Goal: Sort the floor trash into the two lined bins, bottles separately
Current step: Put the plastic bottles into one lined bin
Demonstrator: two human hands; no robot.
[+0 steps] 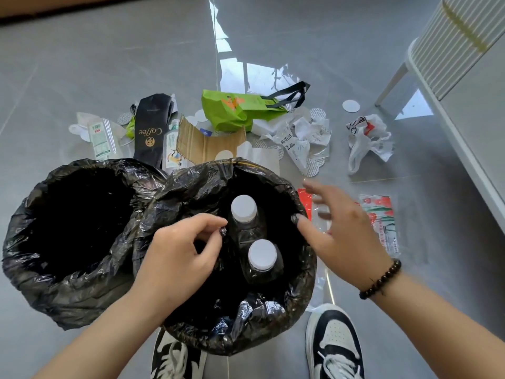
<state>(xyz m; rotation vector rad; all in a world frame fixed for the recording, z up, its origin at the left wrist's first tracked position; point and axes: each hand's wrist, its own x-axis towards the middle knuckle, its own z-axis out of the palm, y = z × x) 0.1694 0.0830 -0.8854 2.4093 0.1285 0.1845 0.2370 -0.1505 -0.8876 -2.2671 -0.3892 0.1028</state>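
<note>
Black liner: our left hand (177,255) pinches a fold of the black liner (191,192) between thumb and fingertips, at the inner edge of the right bin (306,274).
Right hand: our right hand (347,236) hangs over that bin's far rim with its fingers spread and blurred, gripping nothing; a dark bead bracelet (381,279) circles the wrist.
Bottles: between our hands, two clear bottles stand in the right bin, the farther bottle (244,212) and the nearer bottle (262,255), both white-capped and touching each other.
Left bin: beside our left hand, the left bin (35,242) sits against the right one, its liner dark inside.
Under the right hand: a red and clear wrapper (307,203) and a printed plastic packet (382,222) lie on the grey floor (82,64).
Beyond the hands: a black coffee bag (150,129), a cardboard piece (202,143), a green tote bag (232,110), crumpled white wrapping (303,135) and a white plastic bag (366,140).
Below the hands: our black and white shoes (336,343).
</note>
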